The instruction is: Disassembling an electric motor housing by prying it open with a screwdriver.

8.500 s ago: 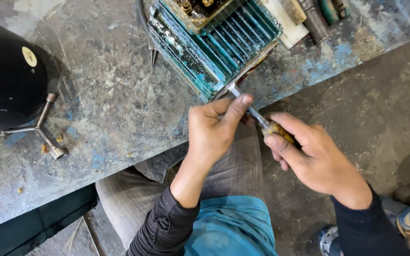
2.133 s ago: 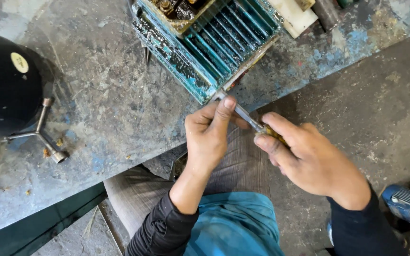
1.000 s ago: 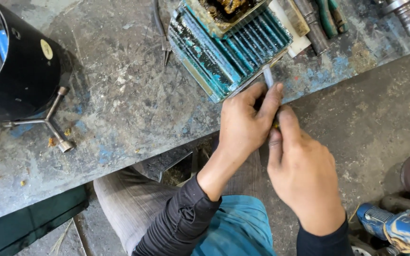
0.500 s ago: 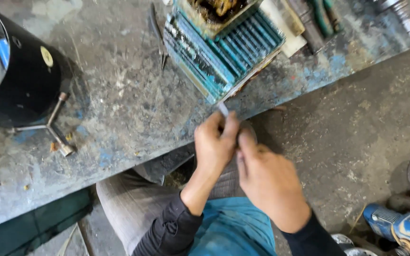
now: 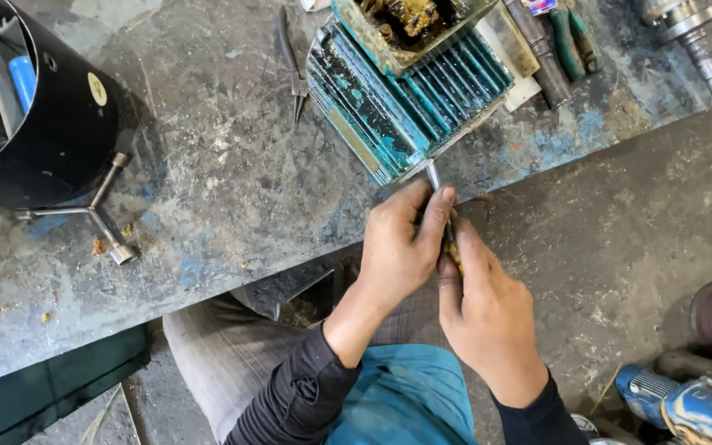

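Observation:
A worn teal finned motor housing [image 5: 405, 95] lies on the scuffed grey workbench [image 5: 208, 189], overhanging its near edge. A screwdriver [image 5: 436, 183] with a metal shaft points up at the housing's lower corner. My left hand [image 5: 401, 247] pinches the shaft just below the tip. My right hand [image 5: 488, 309] wraps the yellowish handle, which is mostly hidden under the fingers. Both hands are pressed together just below the bench edge.
A black cylindrical bin [image 5: 30, 107] with tools stands at the left, a three-way socket wrench [image 5: 96, 214] beside it. Needle-nose pliers [image 5: 294, 66] lie left of the housing. Green-handled pliers [image 5: 570, 41] and a metal shaft [image 5: 698, 45] lie at top right. A blue power tool [image 5: 686, 404] rests on the floor.
The screwdriver swung from slanting right to nearly upright, and my right hand moved in against the left. The tip stays at the housing's lower edge.

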